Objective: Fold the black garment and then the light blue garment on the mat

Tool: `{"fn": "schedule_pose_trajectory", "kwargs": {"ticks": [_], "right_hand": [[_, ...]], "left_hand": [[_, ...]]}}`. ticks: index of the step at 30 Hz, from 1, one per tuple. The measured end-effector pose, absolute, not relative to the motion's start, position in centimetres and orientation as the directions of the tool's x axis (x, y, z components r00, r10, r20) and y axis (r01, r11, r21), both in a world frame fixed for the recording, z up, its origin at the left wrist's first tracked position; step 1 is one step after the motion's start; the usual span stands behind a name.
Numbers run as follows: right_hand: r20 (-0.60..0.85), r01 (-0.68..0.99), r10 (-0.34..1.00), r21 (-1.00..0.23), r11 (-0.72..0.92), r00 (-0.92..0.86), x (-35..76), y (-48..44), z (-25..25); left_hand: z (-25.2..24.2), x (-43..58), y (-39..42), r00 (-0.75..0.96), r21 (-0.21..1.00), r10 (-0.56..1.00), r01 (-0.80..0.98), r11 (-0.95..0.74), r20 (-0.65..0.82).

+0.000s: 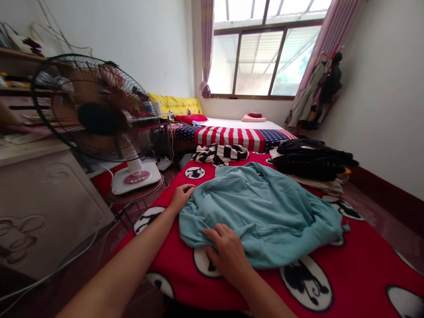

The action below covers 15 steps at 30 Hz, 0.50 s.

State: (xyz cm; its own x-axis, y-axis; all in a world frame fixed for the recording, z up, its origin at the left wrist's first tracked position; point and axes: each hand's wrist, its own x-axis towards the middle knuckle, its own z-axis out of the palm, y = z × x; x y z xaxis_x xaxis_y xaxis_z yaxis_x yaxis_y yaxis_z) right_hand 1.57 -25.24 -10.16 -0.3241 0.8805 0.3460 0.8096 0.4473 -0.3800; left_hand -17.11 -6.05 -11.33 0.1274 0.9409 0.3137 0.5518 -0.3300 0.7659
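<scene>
A teal long-sleeved top (255, 207) lies spread and wrinkled on a red cloth (232, 291) printed with black figures in white ovals. At the top's left edge, my left hand (181, 197) has its fingers curled together against the fabric. My right hand (228, 249) is at the near left edge, fingers bent over the cloth and thumb below them, closed on the fabric. Part of what each set of fingertips grips is hidden.
Dark folded clothes (311, 159) are piled at the back right. A black-and-white garment (220, 153) lies at the far edge. To the left, a fan (99, 117) stands on a round stool (139, 192). Behind is a bed with a flag-patterned cover (228, 138).
</scene>
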Motion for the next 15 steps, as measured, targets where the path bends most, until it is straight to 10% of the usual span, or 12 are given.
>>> {"fn": "schedule_pose_trajectory", "kwargs": {"ticks": [15], "right_hand": [[0.389,0.769,0.859,-0.415,0.487,-0.333,1.8,-25.0,-11.8]], "left_hand": [[-12.5,-37.9,-1.3,-0.228,0.247,0.964,0.95,0.191,0.135]]}}
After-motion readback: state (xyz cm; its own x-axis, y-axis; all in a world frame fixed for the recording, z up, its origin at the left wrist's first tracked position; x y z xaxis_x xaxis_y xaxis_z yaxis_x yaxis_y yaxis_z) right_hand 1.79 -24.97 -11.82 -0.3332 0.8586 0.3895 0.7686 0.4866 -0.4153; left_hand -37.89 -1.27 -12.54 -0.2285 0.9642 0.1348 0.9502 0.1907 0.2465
